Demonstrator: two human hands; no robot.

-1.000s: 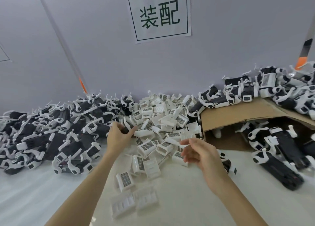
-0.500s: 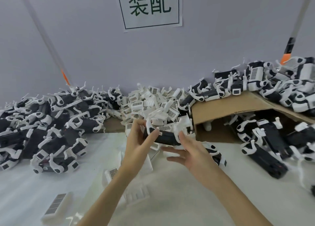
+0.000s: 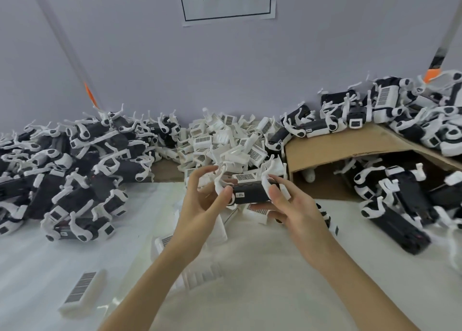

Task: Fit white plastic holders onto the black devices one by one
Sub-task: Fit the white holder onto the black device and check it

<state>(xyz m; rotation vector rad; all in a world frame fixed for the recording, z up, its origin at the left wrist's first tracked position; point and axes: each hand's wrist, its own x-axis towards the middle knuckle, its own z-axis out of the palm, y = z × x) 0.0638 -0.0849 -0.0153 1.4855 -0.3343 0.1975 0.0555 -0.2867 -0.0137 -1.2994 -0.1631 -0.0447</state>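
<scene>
A black device (image 3: 251,194) was held level just above centre of the frame, over the white surface (image 3: 262,280), with a small label on its near face. A white plastic holder (image 3: 265,180) curved over its right end and another white piece (image 3: 219,180) rose at its left end; whether either was fully seated could not be told. The left hand (image 3: 200,200) gripped the device's left end, thumb on the near face and fingers curled behind. The right hand (image 3: 295,208) pinched the right end, thumb on the near side, index finger over the top by the holder, remaining fingers loosely spread beneath.

Directly behind the hands, at centre, lay a heap of loose white holders (image 3: 225,143), several with barcode labels. A few more lay flat on the surface lower down, one barcoded piece (image 3: 82,292) at lower left. At the left of the frame was a large pile of black devices with white holders (image 3: 70,175). At the right, a brown cardboard box (image 3: 337,148) lay on its side, with more fitted devices (image 3: 400,200) inside and stacked on top. A paper sign (image 3: 228,0) with green characters hung on the grey wall (image 3: 125,55) at top centre.
</scene>
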